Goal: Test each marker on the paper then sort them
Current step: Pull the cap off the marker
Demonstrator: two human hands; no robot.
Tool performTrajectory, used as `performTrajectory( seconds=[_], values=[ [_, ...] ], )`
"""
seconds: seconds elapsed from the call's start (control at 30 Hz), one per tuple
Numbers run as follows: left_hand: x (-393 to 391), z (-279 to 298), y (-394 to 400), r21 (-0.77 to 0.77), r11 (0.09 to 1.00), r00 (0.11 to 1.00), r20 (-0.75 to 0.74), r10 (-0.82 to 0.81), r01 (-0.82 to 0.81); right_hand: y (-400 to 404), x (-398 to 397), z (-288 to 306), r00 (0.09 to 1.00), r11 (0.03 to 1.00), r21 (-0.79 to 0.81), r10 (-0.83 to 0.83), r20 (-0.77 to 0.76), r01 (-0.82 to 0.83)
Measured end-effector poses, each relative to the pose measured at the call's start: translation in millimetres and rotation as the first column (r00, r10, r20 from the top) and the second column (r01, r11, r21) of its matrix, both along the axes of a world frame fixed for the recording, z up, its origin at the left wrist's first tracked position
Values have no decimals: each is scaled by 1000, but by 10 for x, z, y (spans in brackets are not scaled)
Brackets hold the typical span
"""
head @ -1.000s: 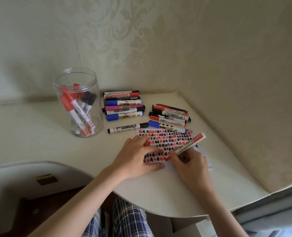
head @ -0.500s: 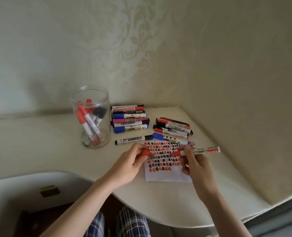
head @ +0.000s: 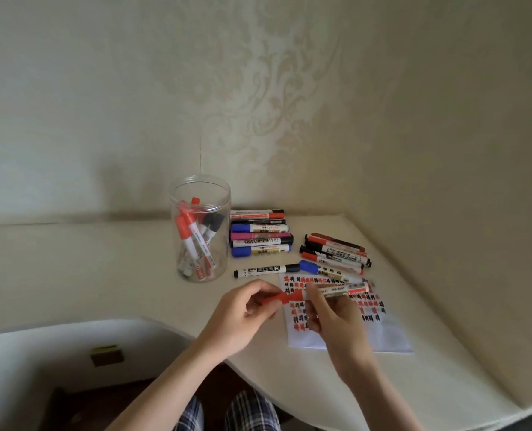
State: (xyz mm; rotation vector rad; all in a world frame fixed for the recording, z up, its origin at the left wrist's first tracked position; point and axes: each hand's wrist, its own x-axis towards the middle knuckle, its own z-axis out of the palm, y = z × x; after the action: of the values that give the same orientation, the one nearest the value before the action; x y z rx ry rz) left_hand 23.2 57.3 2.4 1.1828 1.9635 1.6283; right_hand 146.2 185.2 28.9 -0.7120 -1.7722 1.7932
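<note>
Right hand (head: 333,315) grips red marker (head: 336,290) by the barrel; left hand (head: 243,309) pinches its red cap (head: 274,298) at the tip end, cap and tip touching. Paper (head: 383,334) lies flat right under the grip, rows of red/black marks. Beyond: two marker groups (head: 260,233) (head: 336,255) on the desk (head: 103,275), far-left a clear jar (head: 200,197) with more.

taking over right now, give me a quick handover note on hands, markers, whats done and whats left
Left hand pinches the red cap; right hand grips the red marker above the paper, cap meeting the tip. Paper is mostly filled with red and black marks. Two sorted groups lie behind it: far group, right group, with a black marker lying apart. Left: finish capping, sort this one, then test the markers in the jar.
</note>
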Motion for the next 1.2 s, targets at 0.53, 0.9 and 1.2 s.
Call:
performTrajectory(
  seconds=[0.53,0.9,1.2],
  values=[
    [69,59,-9,144,981,992,40,123,-128,-174,-174,72,998,989,-136,44,-38,-49],
    [-126,205,-287,121,991,990,132,48,-64,102,13,213,987,962,-229,158,24,-148],
    [-170,396,-456,147,986,986,155,55,-78,-55,-14,157,976,974,62,214,45,-216]
  ],
)
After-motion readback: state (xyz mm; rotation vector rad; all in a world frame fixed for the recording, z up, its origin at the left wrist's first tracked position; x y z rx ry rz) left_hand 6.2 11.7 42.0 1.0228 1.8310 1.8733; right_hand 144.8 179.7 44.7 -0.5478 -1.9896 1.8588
